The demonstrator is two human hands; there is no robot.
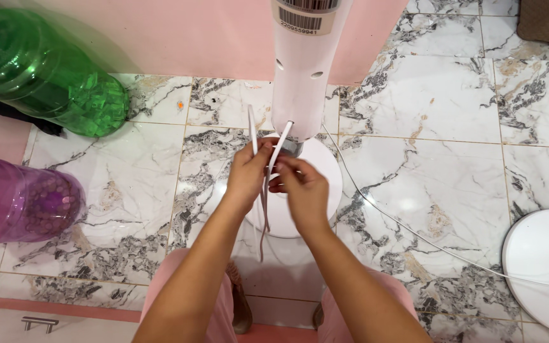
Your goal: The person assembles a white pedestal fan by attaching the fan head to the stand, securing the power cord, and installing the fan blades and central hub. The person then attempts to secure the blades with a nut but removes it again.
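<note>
- Two bare hands meet in front of a white upright column, both closed on the same white flat cable (pixel 264 203).
- The left hand (pixel 247 174) has its fingers curled round the cable, pinching a folded length whose loop end sticks up above the knuckles.
- The right hand (pixel 303 189) presses thumb and fingertips together on the cable just beside the left hand; the two hands touch or nearly touch.
- Below the hands the cable hangs in doubled strands over the column's round base; one strand slants up from the grip to the column's lower end.
- The white column (pixel 303 70) stands directly above the hands, with small holes in its side and a label near the top of the view.
- Its round white base (pixel 316 166) lies on the floor right under the column, partly hidden by both hands.
- A thin white cord (pixel 414 234) runs from beside the column across the marble-patterned floor tiles (pixel 433 95) toward the right.
- A second round white disc (pixel 544 267) lies well to the right of the column, at the picture's edge.
- A green plastic bottle (pixel 46 70) lies well to the left of the column, and a purple plastic bottle (pixel 20 203) lies nearer the viewer than it.
- A pink wall (pixel 179 38) stands behind the column.
</note>
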